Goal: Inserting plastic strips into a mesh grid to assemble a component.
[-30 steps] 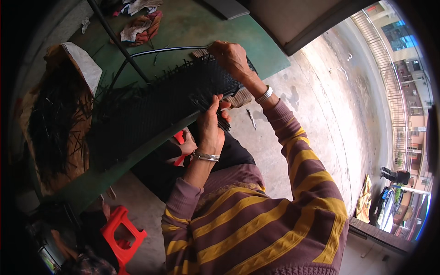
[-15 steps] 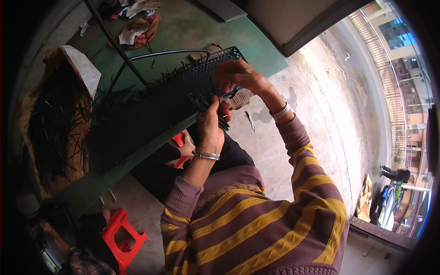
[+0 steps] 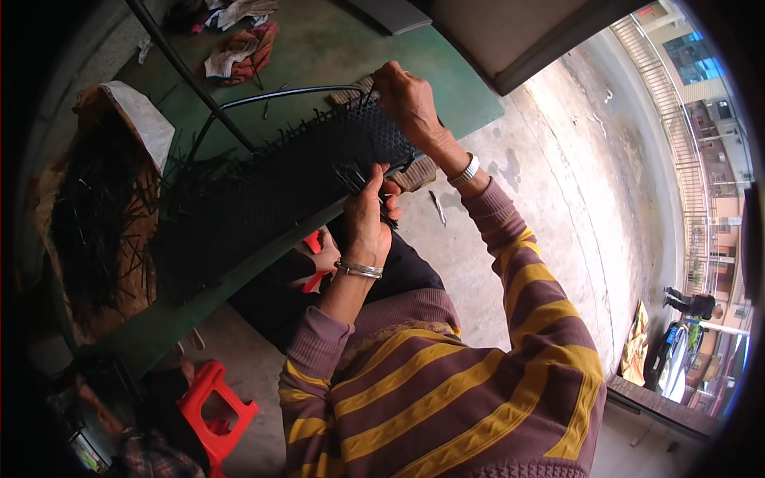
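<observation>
A long black panel [image 3: 271,187] full of small holes lies slanted across the green table, with many short dark strips standing up along its far edge. My left hand [image 3: 368,215] is closed round a bundle of thin black strips [image 3: 348,174] at the panel's near edge. Its thumb presses on top of them. Over the panel's far right corner, my right hand [image 3: 412,107] has its fingers pinched together at the row of holes. Whatever sits between those fingertips is too small and dark to make out.
On the green table [image 3: 319,48] lie crumpled cloths [image 3: 241,54] and a heap of black strips [image 3: 96,215] on brown wrapping. A dark metal bar [image 3: 191,76] rises across the table. Corrugated cardboard [image 3: 416,174] lies under the panel. A person sits near a red stool [image 3: 215,414] at lower left.
My right hand has moved away from beside my left hand, up to the panel's far edge. The left hand stays in place with its bundle.
</observation>
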`<action>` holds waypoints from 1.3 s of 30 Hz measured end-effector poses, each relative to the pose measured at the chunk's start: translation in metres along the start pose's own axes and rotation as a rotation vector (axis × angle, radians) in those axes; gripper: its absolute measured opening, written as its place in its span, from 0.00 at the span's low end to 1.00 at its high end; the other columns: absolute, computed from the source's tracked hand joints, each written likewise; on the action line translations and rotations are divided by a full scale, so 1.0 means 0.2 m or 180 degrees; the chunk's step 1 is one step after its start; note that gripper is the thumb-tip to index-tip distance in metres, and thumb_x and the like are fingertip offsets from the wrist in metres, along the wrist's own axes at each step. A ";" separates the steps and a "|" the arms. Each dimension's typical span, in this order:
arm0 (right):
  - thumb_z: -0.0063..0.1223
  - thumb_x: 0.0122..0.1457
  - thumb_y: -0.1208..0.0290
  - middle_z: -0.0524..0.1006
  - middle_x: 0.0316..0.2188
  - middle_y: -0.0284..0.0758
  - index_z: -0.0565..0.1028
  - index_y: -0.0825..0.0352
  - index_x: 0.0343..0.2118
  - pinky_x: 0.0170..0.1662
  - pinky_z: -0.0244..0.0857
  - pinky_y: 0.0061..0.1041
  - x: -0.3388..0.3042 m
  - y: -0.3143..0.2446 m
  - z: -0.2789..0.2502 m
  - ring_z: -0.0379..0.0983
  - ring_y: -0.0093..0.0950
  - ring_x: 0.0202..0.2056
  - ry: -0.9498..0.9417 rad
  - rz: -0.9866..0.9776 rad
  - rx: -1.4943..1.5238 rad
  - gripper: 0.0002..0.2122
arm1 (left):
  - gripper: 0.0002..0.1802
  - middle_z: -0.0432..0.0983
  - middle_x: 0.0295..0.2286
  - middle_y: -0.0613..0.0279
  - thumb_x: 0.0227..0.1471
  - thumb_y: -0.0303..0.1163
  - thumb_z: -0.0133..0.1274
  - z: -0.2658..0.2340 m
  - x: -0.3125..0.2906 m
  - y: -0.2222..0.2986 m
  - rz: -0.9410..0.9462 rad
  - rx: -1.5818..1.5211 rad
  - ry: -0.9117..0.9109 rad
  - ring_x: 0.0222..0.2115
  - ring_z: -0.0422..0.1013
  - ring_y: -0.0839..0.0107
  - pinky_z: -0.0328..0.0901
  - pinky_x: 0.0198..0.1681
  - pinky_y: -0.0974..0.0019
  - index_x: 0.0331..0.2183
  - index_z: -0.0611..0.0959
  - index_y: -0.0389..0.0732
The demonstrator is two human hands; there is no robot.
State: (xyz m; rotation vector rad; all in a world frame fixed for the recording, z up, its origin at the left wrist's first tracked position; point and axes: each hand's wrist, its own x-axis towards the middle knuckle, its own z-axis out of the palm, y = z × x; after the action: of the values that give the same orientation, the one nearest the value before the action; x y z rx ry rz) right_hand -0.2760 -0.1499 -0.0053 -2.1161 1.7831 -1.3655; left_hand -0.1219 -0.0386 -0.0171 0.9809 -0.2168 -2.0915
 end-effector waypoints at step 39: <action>0.49 0.61 0.73 0.76 0.22 0.34 0.71 0.68 0.33 0.28 0.68 0.23 0.01 0.01 -0.13 0.76 0.23 0.24 -0.0070 0.0341 0.0622 0.04 | 0.12 0.78 0.30 0.60 0.61 0.41 0.49 0.03 -0.01 0.00 -0.0055 -0.0017 -0.0261 0.20 0.62 0.80 0.57 0.21 0.76 0.39 0.74 0.43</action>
State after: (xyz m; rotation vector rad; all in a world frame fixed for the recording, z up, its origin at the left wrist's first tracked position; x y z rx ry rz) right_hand -0.2941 -0.1398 0.0093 -1.9014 1.6534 -1.4191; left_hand -0.1254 -0.0377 -0.0127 0.8977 -0.2450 -2.1492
